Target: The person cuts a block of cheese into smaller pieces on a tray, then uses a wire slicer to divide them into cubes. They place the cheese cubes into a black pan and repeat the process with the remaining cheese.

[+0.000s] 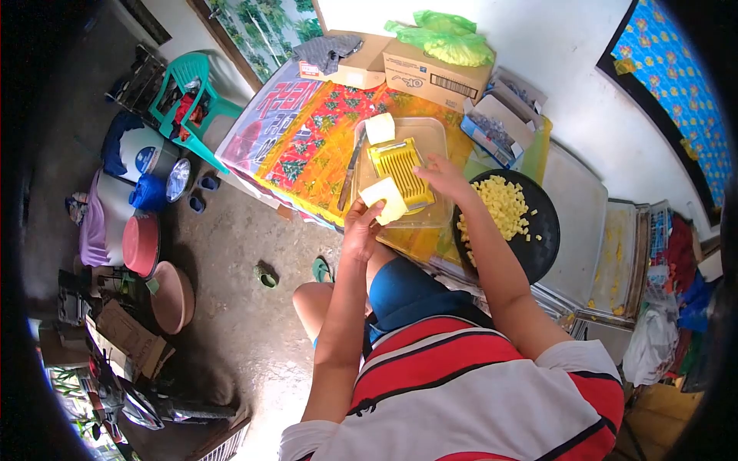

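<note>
A pale yellow slab (386, 200) is held between the thumb and fingers of my left hand (363, 224), over the near edge of a clear plastic tray (436, 142). On the tray lies a yellow slicer (398, 170) with parallel ridges. My right hand (440, 175) is beside the slicer's right side, its fingers partly spread, holding nothing I can see. Another pale block (380, 128) sits at the slicer's far end. A long knife (352, 170) rests along the tray's left side. Yellow cubes (500, 203) fill part of a round black pan (544, 250) at the right.
Cardboard boxes (438, 75) stand at the table's back, one under a green plastic bag (446, 38). An open box of small packets (492, 131) is at the back right. Metal trays (576, 215) are right of the pan. A green chair (188, 73) stands left.
</note>
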`<state>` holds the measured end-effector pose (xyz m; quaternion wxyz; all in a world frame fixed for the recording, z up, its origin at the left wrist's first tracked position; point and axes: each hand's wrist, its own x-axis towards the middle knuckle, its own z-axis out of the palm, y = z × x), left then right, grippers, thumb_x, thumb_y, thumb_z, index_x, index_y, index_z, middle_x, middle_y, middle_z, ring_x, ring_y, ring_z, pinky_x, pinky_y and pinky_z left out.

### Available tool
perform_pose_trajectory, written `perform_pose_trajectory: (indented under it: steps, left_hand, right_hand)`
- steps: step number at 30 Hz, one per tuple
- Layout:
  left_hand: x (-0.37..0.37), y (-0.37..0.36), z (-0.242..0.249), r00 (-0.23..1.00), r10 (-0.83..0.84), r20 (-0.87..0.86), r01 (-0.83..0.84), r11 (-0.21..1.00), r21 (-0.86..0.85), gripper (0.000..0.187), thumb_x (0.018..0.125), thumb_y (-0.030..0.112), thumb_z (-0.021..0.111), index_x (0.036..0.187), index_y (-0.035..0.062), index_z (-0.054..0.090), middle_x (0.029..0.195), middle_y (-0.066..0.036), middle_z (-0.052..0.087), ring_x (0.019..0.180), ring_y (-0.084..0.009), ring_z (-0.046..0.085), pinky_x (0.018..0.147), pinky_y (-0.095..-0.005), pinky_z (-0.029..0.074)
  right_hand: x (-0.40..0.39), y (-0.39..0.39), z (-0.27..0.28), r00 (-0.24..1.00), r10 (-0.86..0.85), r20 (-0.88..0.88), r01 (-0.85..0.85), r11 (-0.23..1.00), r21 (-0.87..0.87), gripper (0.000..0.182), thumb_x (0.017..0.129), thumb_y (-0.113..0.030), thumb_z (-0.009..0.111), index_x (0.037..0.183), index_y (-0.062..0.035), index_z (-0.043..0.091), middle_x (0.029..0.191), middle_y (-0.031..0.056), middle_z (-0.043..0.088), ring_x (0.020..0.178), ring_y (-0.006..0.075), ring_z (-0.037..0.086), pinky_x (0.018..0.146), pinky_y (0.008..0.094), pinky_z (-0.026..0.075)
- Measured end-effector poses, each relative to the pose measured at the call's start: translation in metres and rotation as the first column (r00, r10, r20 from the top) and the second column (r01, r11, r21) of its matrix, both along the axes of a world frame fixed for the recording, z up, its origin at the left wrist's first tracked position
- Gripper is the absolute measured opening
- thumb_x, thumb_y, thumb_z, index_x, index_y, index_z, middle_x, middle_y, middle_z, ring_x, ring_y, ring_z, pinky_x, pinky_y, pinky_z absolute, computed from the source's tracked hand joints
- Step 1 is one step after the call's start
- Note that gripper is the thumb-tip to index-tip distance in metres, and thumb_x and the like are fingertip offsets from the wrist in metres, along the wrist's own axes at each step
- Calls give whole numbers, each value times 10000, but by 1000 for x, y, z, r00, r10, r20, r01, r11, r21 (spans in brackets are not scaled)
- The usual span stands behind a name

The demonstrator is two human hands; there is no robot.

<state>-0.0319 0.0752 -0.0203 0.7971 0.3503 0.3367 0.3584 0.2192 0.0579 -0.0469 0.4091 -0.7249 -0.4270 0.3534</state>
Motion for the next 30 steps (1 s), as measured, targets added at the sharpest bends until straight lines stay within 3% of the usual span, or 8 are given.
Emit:
perform_pose_trajectory:
  steps: [3,7,10,12,19,22,25,30]
  left_hand:
    - [-4,0,-1,995,55,80,-58,998,33,406,827,70,759,1194,65,587,1100,-58,677,938,-142,663,772,-290,557]
    - [-10,-2,4,994,71,82,-82,988,134,396,826,13,740,1195,37,596,1122,-69,681,991,-134,648,855,-285,531]
    - [-12,-4,4,987,78,143,-106,974,200,399,831,2,730,1206,36,598,1127,-69,683,1005,-136,644,884,-286,518]
    - [-15,-3,-1,988,78,136,-109,965,238,399,838,-5,721,1215,38,597,1131,-65,683,1002,-141,646,887,-290,517]
    - [-22,-1,-13,978,155,138,-154,988,-24,338,852,62,727,1172,69,618,1089,-44,687,1000,-153,654,848,-306,530]
    - [-20,3,-19,979,176,106,-170,983,-64,327,864,142,723,1172,105,618,1086,-30,685,992,-168,661,827,-327,534]
    - [-20,6,-23,985,166,42,-163,985,-59,348,874,212,705,1198,135,601,1107,-26,683,1001,-190,665,823,-365,535]
    - [-19,6,-20,991,127,32,-126,991,-46,386,872,225,700,1227,131,581,1124,-24,673,1020,-194,659,843,-373,528]
  right_hand:
    - [-4,5,-6,993,8,118,7,992,-128,765,828,-431,697,1372,48,450,1258,269,596,1171,365,593,983,412,463]
    - [-15,11,-1,979,-26,203,66,979,-192,660,838,-342,666,1342,45,486,1224,274,613,1145,376,604,969,413,470]
    - [-15,16,-17,962,-72,262,113,983,-146,538,872,-339,642,1267,14,550,1043,199,681,892,311,679,770,382,533]
    - [-12,19,-22,966,-59,253,97,985,-143,449,874,-309,624,1188,11,595,997,197,686,842,304,682,749,387,531]
    - [-10,17,-23,965,-107,239,133,987,-94,305,845,-235,589,989,26,655,856,187,677,730,289,676,672,392,519]
    - [-13,9,-25,941,-197,275,192,980,46,282,832,-233,599,928,30,637,810,180,661,696,289,657,651,392,509]
    - [-14,8,-25,932,-252,259,231,967,110,299,813,-263,610,886,27,602,817,220,637,807,390,623,738,436,489]
    - [-17,-2,-27,952,-279,-125,278,960,-24,354,849,-247,606,1088,8,544,964,190,620,884,296,623,779,401,482]
